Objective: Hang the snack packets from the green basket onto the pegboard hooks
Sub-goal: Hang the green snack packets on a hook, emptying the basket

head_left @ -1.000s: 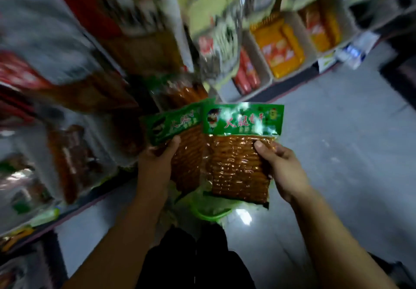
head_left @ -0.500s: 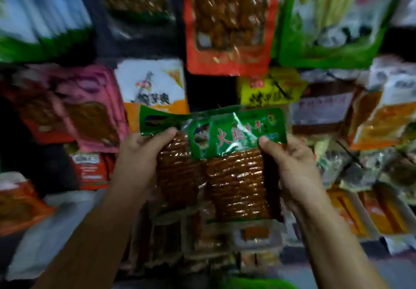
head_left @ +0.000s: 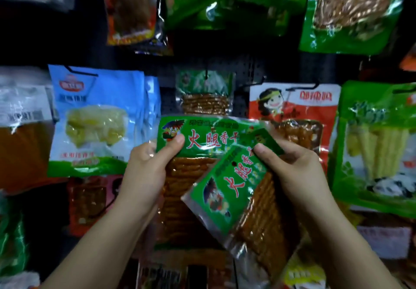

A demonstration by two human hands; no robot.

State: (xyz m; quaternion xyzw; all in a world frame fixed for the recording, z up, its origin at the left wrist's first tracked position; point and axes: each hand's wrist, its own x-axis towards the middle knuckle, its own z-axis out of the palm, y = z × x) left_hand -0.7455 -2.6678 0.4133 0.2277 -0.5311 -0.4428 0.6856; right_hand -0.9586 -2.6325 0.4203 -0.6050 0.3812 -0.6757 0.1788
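My left hand [head_left: 148, 171] grips an upright snack packet [head_left: 202, 140] with a green header, red characters and brown strips, thumb on the header. My right hand [head_left: 290, 164] pinches the header of a second like packet [head_left: 243, 198], which is tilted to the right and overlaps the first. Both are held in front of the dark pegboard [head_left: 245, 70]. Straight behind them a matching packet [head_left: 204, 95] hangs on a hook [head_left: 206, 74]. The green basket is out of view.
Hanging packets crowd the board: a blue one with yellow contents [head_left: 94, 119] at left, a red cartoon one [head_left: 295, 106] at right, green corn packets [head_left: 378, 144] far right, more green and orange packets [head_left: 351, 11] above. Bare pegboard shows around the matching packet's hook.
The view has swung up from the floor and basket to the pegboard. Both hands rose with the packets, and the right one has tilted its packet sideways over the left packet.
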